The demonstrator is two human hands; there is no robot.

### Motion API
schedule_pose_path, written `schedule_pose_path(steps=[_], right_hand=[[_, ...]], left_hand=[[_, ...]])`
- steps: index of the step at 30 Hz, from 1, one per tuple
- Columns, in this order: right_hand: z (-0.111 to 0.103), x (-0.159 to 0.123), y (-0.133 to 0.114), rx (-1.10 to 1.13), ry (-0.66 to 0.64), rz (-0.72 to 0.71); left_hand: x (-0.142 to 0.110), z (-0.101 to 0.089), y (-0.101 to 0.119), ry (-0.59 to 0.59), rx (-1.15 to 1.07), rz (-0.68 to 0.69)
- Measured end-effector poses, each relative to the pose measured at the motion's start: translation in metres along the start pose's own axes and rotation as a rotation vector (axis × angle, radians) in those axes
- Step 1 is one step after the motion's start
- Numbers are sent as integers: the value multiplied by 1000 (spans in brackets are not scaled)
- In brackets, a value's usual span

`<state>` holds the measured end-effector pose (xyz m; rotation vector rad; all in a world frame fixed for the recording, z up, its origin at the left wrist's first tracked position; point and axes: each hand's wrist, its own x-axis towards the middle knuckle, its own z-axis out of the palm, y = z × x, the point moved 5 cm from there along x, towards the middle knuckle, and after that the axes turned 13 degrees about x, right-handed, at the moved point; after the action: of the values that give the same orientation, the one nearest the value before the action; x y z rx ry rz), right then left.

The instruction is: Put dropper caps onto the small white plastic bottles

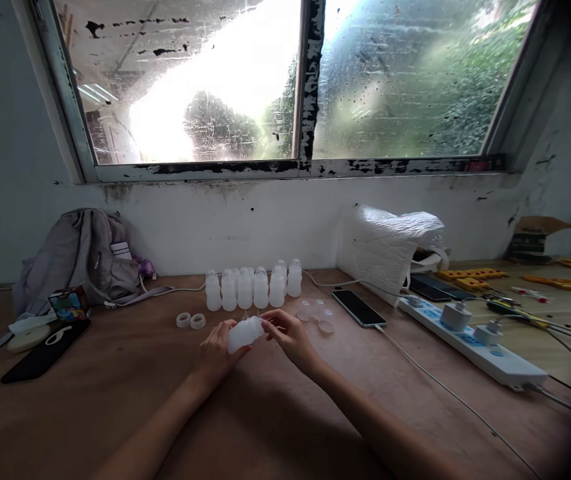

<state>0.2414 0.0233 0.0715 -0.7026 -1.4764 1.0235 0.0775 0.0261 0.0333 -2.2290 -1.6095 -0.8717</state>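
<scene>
My left hand (215, 347) is wrapped round the body of a frosted white baby bottle (241, 336), tilted with its neck to the right. At the neck end, my right hand (286, 330) has its thumb and fingers pinched on the bottle's top; any small part between them is hidden. Just beyond stands a row of several similar bottles (245, 293). Two whitish collar rings (183, 320) lie to the left of my hands. Several clear round caps (325, 327) lie to the right.
Right of the caps is a phone (359, 307) on a cable, then a white power strip (470, 340) with plugs. A silvery padded bag (380, 250) stands behind. At left are a grey backpack (80, 260), a small box (69, 303) and a black flat case (40, 357).
</scene>
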Motion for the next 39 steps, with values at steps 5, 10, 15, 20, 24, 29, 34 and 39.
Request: schedule_pose_path(steps=[5, 10, 15, 20, 24, 29, 34, 39], right_hand=[[-2, 3, 0, 9, 54, -10], [-16, 12, 5, -139, 64, -24], [-74, 26, 5, -701, 299, -79], [-142, 24, 26, -1172, 418, 349], [-157, 24, 36, -990, 293, 495], [-121, 32, 20, -318, 178, 234], [-79, 27, 5, -11, 66, 147], [-56, 19, 3, 106, -19, 207]], left_hand=[[0, -3, 2, -5, -60, 32], [0, -7, 5, -25, -72, 77], [1, -10, 1, -4, -33, 67], [2, -6, -4, -7, 3, 45], [1, -5, -2, -30, -9, 50], [0, -7, 2, -91, -95, 48], [0, -8, 7, -149, -195, 67], [4, -14, 10, -147, -360, 65]])
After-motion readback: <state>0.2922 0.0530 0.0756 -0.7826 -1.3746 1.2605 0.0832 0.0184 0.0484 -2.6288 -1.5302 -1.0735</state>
